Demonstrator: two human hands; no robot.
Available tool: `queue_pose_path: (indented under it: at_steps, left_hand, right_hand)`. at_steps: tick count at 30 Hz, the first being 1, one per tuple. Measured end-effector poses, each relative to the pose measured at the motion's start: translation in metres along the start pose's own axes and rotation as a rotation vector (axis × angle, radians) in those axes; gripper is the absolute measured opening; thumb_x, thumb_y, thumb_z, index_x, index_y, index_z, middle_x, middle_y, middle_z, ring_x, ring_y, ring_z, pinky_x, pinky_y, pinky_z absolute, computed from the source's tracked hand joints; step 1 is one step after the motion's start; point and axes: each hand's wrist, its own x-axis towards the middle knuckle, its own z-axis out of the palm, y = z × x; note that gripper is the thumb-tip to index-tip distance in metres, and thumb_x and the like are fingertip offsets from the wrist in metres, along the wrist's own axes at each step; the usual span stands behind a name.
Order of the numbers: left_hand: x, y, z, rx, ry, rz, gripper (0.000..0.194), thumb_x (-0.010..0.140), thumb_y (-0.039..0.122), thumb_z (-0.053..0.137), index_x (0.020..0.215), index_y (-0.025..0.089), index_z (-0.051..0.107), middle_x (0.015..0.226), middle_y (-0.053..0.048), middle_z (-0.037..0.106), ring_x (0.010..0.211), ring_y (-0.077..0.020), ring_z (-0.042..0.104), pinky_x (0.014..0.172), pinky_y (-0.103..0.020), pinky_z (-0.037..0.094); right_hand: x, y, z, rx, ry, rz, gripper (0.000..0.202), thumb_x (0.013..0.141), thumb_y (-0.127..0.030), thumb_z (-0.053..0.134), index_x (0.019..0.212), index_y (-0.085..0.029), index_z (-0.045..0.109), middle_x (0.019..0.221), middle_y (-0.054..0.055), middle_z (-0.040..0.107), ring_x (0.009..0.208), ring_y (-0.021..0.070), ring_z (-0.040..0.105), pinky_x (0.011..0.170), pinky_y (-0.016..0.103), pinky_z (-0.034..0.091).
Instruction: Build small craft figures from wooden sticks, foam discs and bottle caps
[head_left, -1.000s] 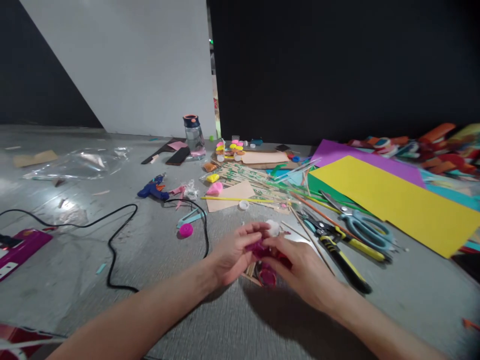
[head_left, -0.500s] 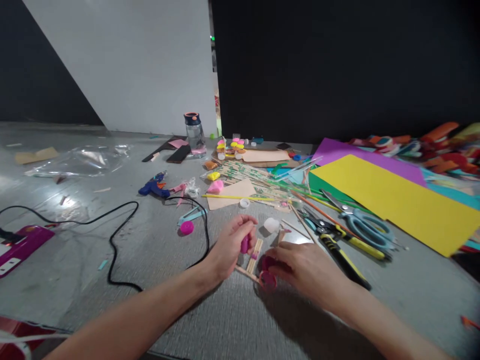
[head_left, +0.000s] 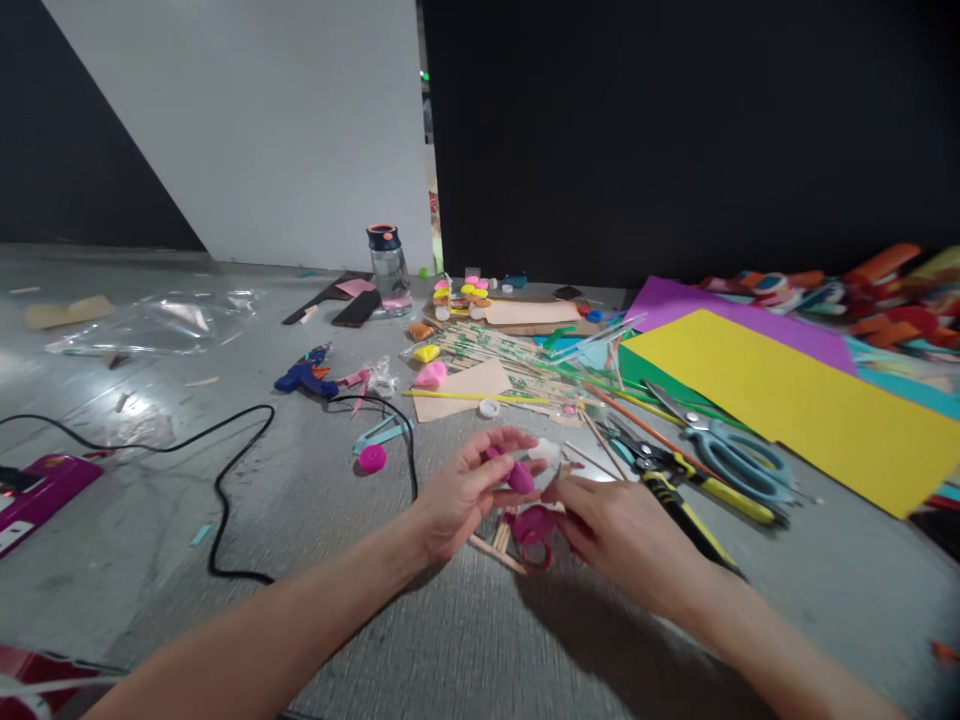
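Observation:
My left hand (head_left: 480,490) pinches a lump of magenta modelling clay (head_left: 519,474) between thumb and fingers, a little above the table. Its fingers are partly spread around the lump. My right hand (head_left: 615,520) is beside it with the fingers bent together and fingertips near the clay; whatever they hold is hidden. Just left of those fingers is a round magenta piece (head_left: 533,524), with a magenta ring (head_left: 537,560) in front of it. Small wooden sticks (head_left: 499,552) lie below my left hand, some with magenta on them. Behind the hands sits a white lump (head_left: 544,452).
Scissors (head_left: 739,455) and yellow-black pliers (head_left: 682,505) lie to the right, beside yellow paper (head_left: 795,400). A blue glue gun (head_left: 307,374) with a black cord (head_left: 225,500) is at left. Further back are skewers (head_left: 495,350) and a water bottle (head_left: 389,272).
My left hand has turned and opened its fingers somewhat, bringing the clay rightward toward my right hand. The right fingertips have risen slightly, and the round magenta piece shows more.

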Motion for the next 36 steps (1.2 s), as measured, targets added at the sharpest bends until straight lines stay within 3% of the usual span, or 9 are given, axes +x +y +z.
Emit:
queue_pose_path:
  at_steps: [2, 5, 8, 13, 17, 20, 24, 28, 36]
  left_hand:
    - [0.001, -0.002, 0.000, -0.014, 0.007, -0.001, 0.021, 0.088, 0.021, 0.070, 0.109, 0.019, 0.066, 0.131, -0.009, 0.063, 0.115, -0.0229, 0.064, 0.094, -0.035, 0.052]
    - [0.001, -0.005, 0.004, -0.074, -0.019, -0.059, 0.023, 0.088, 0.024, 0.070, 0.110, 0.017, 0.069, 0.126, -0.010, 0.066, 0.104, -0.0172, 0.065, 0.089, -0.029, 0.051]
    - [0.000, -0.004, 0.009, -0.211, -0.088, -0.164, 0.026, 0.092, 0.029, 0.064, 0.113, 0.013, 0.068, 0.116, -0.012, 0.069, 0.105, -0.0182, 0.065, 0.095, -0.031, 0.050]
    - [-0.004, -0.003, 0.010, -0.170, -0.065, -0.197, 0.028, 0.085, 0.010, 0.067, 0.114, 0.012, 0.066, 0.111, -0.011, 0.070, 0.103, -0.0175, 0.068, 0.104, -0.037, 0.049]
    - [-0.004, -0.004, 0.006, 0.098, -0.035, -0.112, 0.021, 0.088, 0.026, 0.068, 0.104, 0.014, 0.064, 0.094, -0.008, 0.070, 0.083, -0.0174, 0.070, 0.072, -0.032, 0.061]
    - [-0.005, -0.006, 0.005, 0.277, -0.049, -0.110, 0.026, 0.083, 0.033, 0.071, 0.099, 0.015, 0.061, 0.085, -0.005, 0.067, 0.065, -0.0140, 0.065, 0.049, -0.023, 0.054]
    - [-0.007, -0.008, 0.004, 0.462, -0.099, -0.074, 0.034, 0.085, 0.045, 0.069, 0.097, 0.016, 0.057, 0.073, 0.000, 0.065, 0.045, -0.0066, 0.052, 0.038, -0.017, 0.043]
    - [-0.008, -0.007, 0.002, 0.520, -0.060, -0.006, 0.033, 0.088, 0.048, 0.065, 0.094, 0.017, 0.056, 0.063, 0.003, 0.062, 0.036, -0.0051, 0.047, 0.034, -0.016, 0.033]
    - [-0.014, -0.004, 0.012, 0.616, 0.052, 0.042, 0.018, 0.089, 0.034, 0.062, 0.089, 0.017, 0.058, 0.054, 0.006, 0.054, 0.039, -0.0072, 0.046, 0.041, -0.019, 0.037]
  right_hand:
    - [0.001, -0.001, 0.001, 0.046, 0.090, 0.048, 0.008, 0.097, -0.021, 0.056, 0.103, -0.020, 0.061, 0.078, 0.001, 0.071, 0.063, 0.0178, 0.065, 0.058, 0.028, 0.035]
    - [0.003, -0.005, 0.002, 0.052, 0.175, 0.021, 0.029, 0.096, -0.029, 0.063, 0.122, -0.020, 0.057, 0.091, 0.004, 0.074, 0.069, 0.0199, 0.068, 0.060, 0.029, 0.039]
    - [0.005, -0.007, 0.003, 0.058, 0.191, -0.038, 0.014, 0.099, -0.025, 0.056, 0.110, -0.019, 0.063, 0.099, 0.007, 0.073, 0.081, 0.0216, 0.069, 0.065, 0.030, 0.042]
    - [0.006, -0.003, 0.001, 0.362, 0.232, 0.205, 0.022, 0.102, -0.033, 0.050, 0.092, -0.020, 0.066, 0.074, -0.001, 0.067, 0.063, 0.0148, 0.060, 0.061, 0.026, 0.039]
    - [0.007, -0.004, -0.002, 0.565, 0.222, 0.325, 0.035, 0.100, -0.042, 0.050, 0.076, -0.020, 0.061, 0.061, -0.003, 0.056, 0.055, 0.0121, 0.048, 0.053, 0.024, 0.033]
    - [0.008, -0.009, -0.001, 0.749, 0.194, 0.384, 0.038, 0.099, -0.046, 0.051, 0.073, -0.019, 0.060, 0.061, -0.003, 0.054, 0.053, 0.0113, 0.047, 0.050, 0.022, 0.034]
    - [0.008, -0.015, 0.001, 0.864, 0.183, 0.393, 0.035, 0.097, -0.047, 0.054, 0.079, -0.019, 0.065, 0.064, -0.003, 0.055, 0.050, 0.0099, 0.045, 0.046, 0.021, 0.034]
    - [0.008, -0.016, -0.001, 0.854, 0.146, 0.331, 0.024, 0.096, -0.039, 0.057, 0.091, -0.019, 0.067, 0.071, -0.001, 0.061, 0.052, 0.0104, 0.048, 0.047, 0.021, 0.037]
    - [0.006, -0.016, -0.004, 0.451, 0.213, 0.157, 0.032, 0.100, -0.031, 0.051, 0.070, -0.019, 0.053, 0.061, -0.003, 0.051, 0.055, 0.0122, 0.045, 0.054, 0.025, 0.031]
